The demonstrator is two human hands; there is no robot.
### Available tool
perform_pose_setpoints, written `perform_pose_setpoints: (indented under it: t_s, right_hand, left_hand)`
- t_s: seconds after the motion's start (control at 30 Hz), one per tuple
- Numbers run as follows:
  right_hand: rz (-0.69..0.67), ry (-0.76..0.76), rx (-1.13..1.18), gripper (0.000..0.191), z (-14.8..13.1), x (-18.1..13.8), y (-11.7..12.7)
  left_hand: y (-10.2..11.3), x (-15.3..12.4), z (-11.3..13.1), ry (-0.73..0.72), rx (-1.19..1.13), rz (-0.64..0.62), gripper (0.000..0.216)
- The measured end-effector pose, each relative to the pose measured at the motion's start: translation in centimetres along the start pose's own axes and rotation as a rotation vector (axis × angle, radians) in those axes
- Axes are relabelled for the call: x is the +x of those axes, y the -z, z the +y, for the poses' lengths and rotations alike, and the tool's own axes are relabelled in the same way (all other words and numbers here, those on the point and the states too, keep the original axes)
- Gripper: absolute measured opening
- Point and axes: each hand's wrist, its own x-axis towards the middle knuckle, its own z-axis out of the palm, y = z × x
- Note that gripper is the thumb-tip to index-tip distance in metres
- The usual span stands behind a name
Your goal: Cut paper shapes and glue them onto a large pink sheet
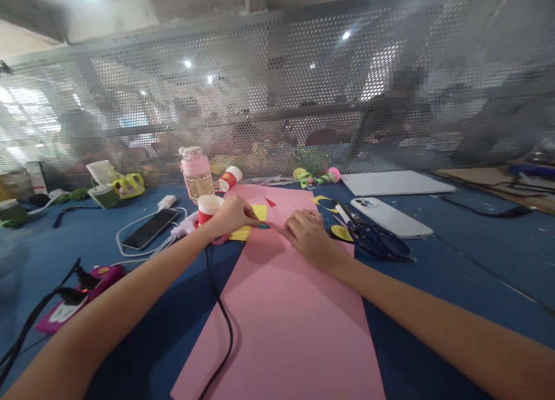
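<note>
A large pink paper sheet lies on the blue table in front of me. My left hand reaches over its far end, fingers curled, the index fingertip pressed onto the sheet beside a yellow paper piece. My right hand rests on the pink sheet close by, fingers bent and pinched towards the left fingertip. What, if anything, sits between the fingers is too small to make out. A small red scrap lies just beyond them.
Dark scissors, a white phone and yellow-black cutouts lie right of my hand. Left are a red-white cup, a pink bottle, a dark phone, cables and a pink power strip. A perforated metal screen backs the table.
</note>
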Motion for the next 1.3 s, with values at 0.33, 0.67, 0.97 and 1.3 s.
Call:
perform_pose_setpoints:
  t_s: [0.33, 0.67, 0.97, 1.3]
  right_hand:
    - [0.044, -0.015, -0.022, 0.032, -0.5, 0.0, 1.0]
    - [0.225, 0.332, -0.039, 0.007, -3.0, 0.4, 4.2]
    - [0.136, 0.413, 0.116, 0.014, -3.2, 0.3, 4.0]
    - [0.130, 0.417, 0.132, 0.015, -3.3, 0.4, 4.0]
  left_hand:
    - [-0.3, -0.1, 0.0, -0.015, -0.054, 0.047, 0.018]
    - [0.6, -0.1, 0.5, -0.094, -0.007, -0.022, 0.002]
    - [0.9, 0.0, 0.5, -0.050, -0.012, -0.035, 0.005]
    - [0.4, 0.0, 0.0, -0.070, 0.039, 0.013, 0.013]
